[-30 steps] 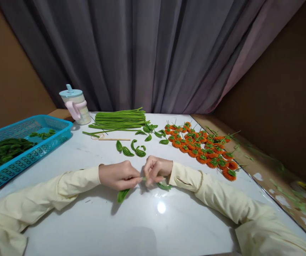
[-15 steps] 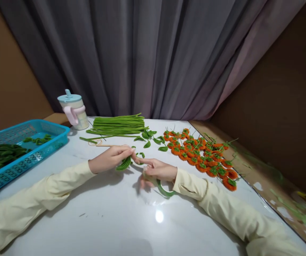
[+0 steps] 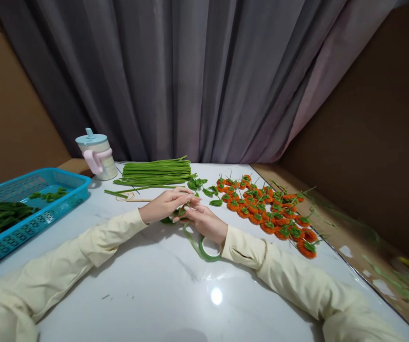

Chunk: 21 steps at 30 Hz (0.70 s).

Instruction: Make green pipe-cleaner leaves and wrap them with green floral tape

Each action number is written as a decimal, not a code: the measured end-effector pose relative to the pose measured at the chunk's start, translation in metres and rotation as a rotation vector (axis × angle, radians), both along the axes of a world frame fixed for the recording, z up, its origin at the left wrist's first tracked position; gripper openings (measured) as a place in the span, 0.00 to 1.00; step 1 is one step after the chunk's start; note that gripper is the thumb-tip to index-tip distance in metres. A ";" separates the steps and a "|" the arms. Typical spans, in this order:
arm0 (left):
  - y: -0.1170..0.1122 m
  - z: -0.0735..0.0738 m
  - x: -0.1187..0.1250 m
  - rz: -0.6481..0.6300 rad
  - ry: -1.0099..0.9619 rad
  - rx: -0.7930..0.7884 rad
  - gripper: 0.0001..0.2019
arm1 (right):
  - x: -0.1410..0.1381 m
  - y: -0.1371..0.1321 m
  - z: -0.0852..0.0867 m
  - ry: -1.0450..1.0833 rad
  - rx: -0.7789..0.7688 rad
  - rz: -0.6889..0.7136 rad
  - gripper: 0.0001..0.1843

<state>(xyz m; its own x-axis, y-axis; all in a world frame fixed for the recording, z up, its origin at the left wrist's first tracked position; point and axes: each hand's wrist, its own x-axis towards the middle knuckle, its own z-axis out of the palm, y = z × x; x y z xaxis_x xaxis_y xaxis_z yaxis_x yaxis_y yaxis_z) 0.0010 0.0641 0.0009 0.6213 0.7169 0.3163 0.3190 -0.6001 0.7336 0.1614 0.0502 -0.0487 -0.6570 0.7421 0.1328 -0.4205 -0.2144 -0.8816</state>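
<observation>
My left hand (image 3: 165, 205) and my right hand (image 3: 204, 221) meet over a small cluster of green pipe-cleaner leaves (image 3: 176, 213) on the white table (image 3: 161, 289). The left hand's fingers curl over the leaves. Pinched in my right hand's fingers is a green leaf stem (image 3: 199, 244), which loops down toward my wrist. A bundle of straight green pipe cleaners (image 3: 156, 171) lies just beyond the hands. To the right of them, orange pipe-cleaner flowers (image 3: 268, 211) are spread out.
A blue plastic basket (image 3: 53, 206) with green pieces sits at the left edge. A lidded cup with a pink handle (image 3: 97, 154) stands at the back left. A thin wooden stick (image 3: 138, 200) lies near the bundle. A grey curtain hangs behind.
Both hands moved away from me toward the loose leaves. The left hand came back to meet the right, and the green loop now trails under my right wrist.
</observation>
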 end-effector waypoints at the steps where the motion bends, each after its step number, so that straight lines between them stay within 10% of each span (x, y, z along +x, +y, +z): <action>1: 0.002 0.001 -0.002 0.010 0.022 -0.003 0.17 | 0.001 0.001 -0.002 0.007 -0.011 -0.007 0.19; 6: 0.005 0.019 -0.021 0.105 0.100 0.191 0.17 | 0.004 0.002 -0.008 0.018 -0.045 0.023 0.17; 13: -0.011 0.024 -0.024 -0.108 0.388 0.767 0.09 | 0.006 0.002 -0.010 -0.036 -0.009 0.055 0.20; 21: -0.010 0.019 -0.019 -0.142 0.314 0.679 0.10 | 0.007 0.000 -0.009 -0.054 0.094 0.115 0.21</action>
